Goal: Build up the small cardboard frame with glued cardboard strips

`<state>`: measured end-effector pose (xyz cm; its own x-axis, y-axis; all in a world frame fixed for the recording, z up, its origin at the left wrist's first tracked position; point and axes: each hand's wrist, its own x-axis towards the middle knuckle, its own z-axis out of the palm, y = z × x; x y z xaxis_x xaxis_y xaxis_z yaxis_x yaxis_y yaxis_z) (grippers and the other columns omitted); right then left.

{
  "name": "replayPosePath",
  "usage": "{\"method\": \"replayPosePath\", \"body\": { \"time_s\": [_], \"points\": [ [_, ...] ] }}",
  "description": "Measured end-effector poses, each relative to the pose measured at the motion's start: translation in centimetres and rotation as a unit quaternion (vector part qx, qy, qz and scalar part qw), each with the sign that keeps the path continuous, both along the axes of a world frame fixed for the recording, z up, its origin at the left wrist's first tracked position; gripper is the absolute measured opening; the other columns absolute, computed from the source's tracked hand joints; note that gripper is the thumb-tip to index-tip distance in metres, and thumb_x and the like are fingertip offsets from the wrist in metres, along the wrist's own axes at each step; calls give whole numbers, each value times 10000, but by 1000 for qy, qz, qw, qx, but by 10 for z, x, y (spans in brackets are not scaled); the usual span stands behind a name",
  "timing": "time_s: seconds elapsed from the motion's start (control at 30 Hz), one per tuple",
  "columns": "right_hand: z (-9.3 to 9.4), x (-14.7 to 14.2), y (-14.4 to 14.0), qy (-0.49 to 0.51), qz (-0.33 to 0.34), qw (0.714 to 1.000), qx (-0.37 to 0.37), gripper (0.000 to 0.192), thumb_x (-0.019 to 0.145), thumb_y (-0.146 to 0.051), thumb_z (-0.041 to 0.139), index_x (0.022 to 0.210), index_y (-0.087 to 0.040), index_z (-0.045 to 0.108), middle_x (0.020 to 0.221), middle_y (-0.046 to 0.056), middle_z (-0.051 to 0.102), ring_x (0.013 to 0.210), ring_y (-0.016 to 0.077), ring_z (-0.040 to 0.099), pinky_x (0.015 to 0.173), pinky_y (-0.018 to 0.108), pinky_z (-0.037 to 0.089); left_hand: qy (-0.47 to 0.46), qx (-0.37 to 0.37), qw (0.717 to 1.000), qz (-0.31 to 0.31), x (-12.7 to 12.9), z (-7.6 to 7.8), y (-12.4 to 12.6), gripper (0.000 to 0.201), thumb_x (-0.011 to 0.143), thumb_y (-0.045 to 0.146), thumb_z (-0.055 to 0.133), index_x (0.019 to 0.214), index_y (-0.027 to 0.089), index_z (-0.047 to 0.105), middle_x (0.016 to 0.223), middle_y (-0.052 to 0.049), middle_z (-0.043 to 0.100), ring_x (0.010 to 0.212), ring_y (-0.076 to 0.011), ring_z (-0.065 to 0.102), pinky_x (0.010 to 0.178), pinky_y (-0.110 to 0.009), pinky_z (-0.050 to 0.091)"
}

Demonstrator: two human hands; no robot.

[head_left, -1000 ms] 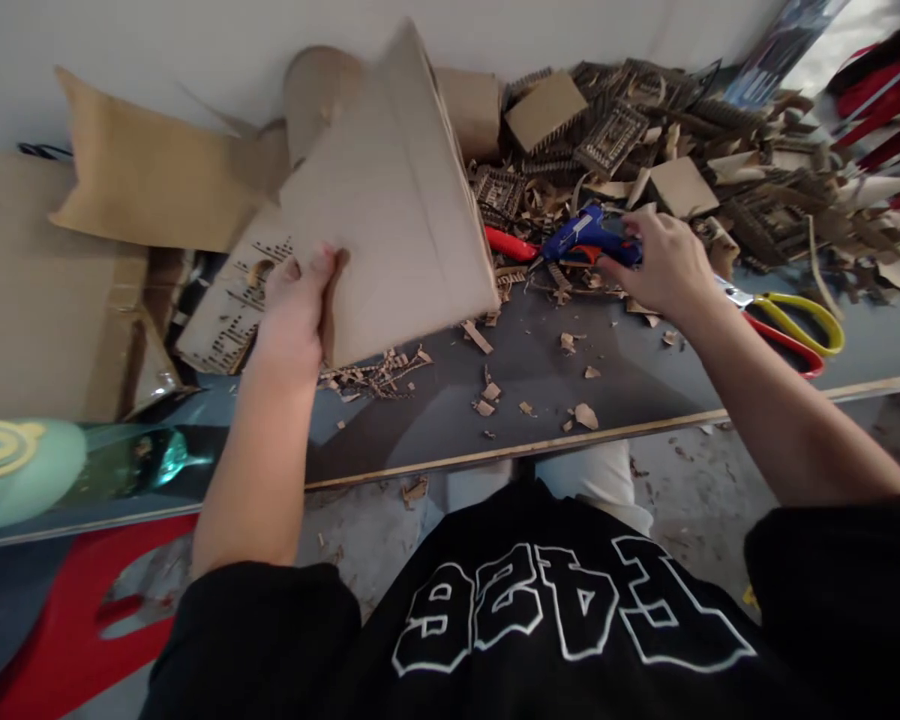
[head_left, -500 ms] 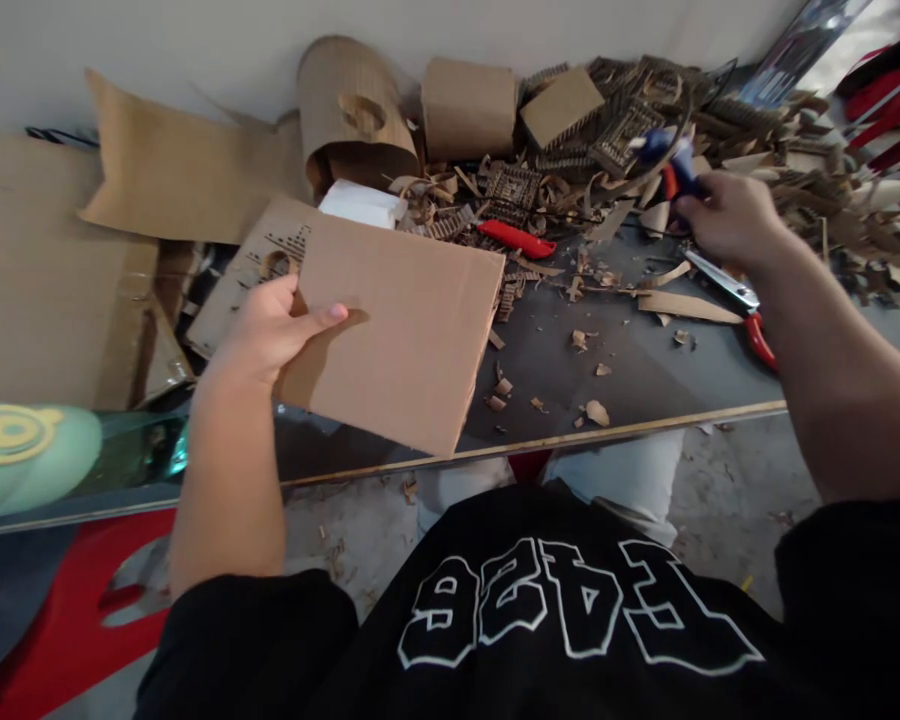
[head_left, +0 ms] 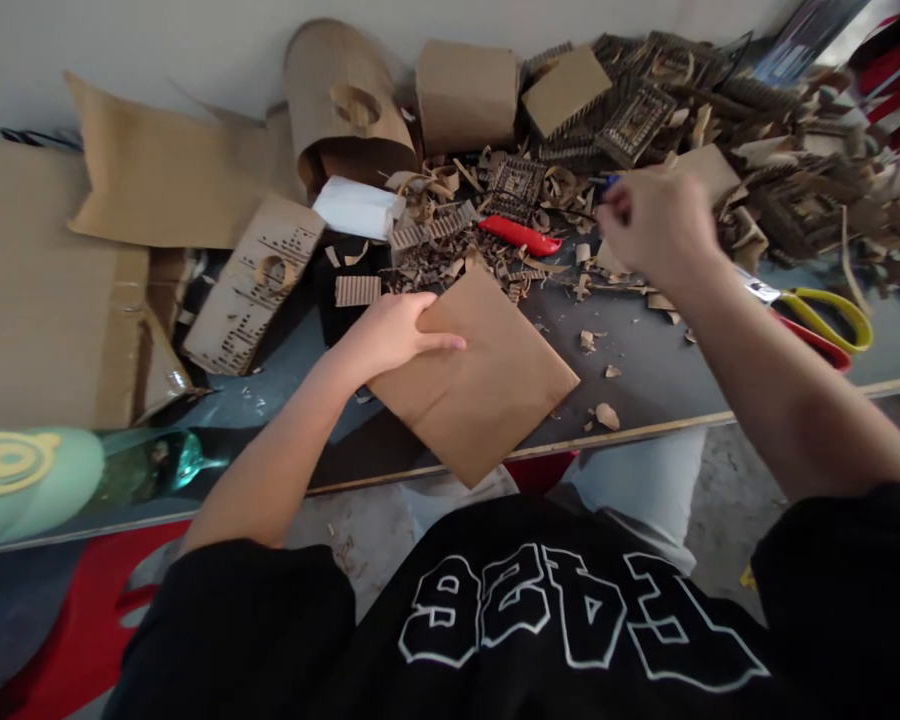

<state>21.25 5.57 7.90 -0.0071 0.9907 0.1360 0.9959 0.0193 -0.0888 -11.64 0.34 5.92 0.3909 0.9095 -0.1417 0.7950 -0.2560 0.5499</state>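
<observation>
My left hand (head_left: pixel 401 335) is closed on the left edge of a flat brown cardboard piece (head_left: pixel 487 385), thumb on top. The piece is turned so one corner points towards me, past the table's front edge. Over the scraps to the right, my right hand (head_left: pixel 656 225) has its fingers curled in. A small blue part (head_left: pixel 610 183) shows just behind its fingertips; whatever the hand holds is mostly hidden. Between the hands, a red-handled tool (head_left: pixel 521 237) lies on the scraps. Scissors (head_left: pixel 825 318) with red and yellow handles rest beyond my right forearm.
Cardboard scraps (head_left: pixel 802 215) heap up along the back right. A curved cardboard tube (head_left: pixel 345 90) with a hole stands by the wall. To the left are a slotted cardboard strip (head_left: pixel 251 300), a large cardboard sheet (head_left: pixel 37 290) and a green bottle (head_left: pixel 37 485) near the front edge.
The cardboard piece has turned and shifted right with my left hand. My right hand has moved left and down; the blue-and-red tool it held is now almost wholly out of sight.
</observation>
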Motion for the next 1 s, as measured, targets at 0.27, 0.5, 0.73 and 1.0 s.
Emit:
{"method": "replayPosePath", "body": {
  "time_s": [0.27,0.5,0.73,1.0],
  "points": [
    [-19,-96,23,18,102,990,-100,344,943,-151,570,1272,-64,523,1328,200,593,1224,299,560,1017,418,469,156,16,988,5,39,18,-2,644,839,678,660,1328,266,584,1091,-126,747,980,-359,708,780,-384,514],
    [4,-58,10,31,39,996,-68,358,979,-91,375,1329,-31,421,1361,284,508,1185,334,582,978,483,446,21,28,998,-50,58,0,23,594,800,622,749,1257,251,666,1097,-67,754,990,-275,712,847,-332,517],
    [-5,2,-30,108,81,990,36,347,915,-130,482,1262,-123,488,1128,159,646,1014,221,603,923,368,454,26,92,990,-104,82,11,50,600,876,561,665,1353,202,609,1462,-126,560,1327,-314,536,1097,-387,429],
    [-28,50,-69,126,140,981,48,332,872,-341,590,1137,-148,642,990,118,713,825,175,610,783,316,463,56,55,996,-43,34,25,-18,692,812,621,679,1357,209,570,1431,-133,551,1353,-338,497,1167,-477,379]
  ]
}}
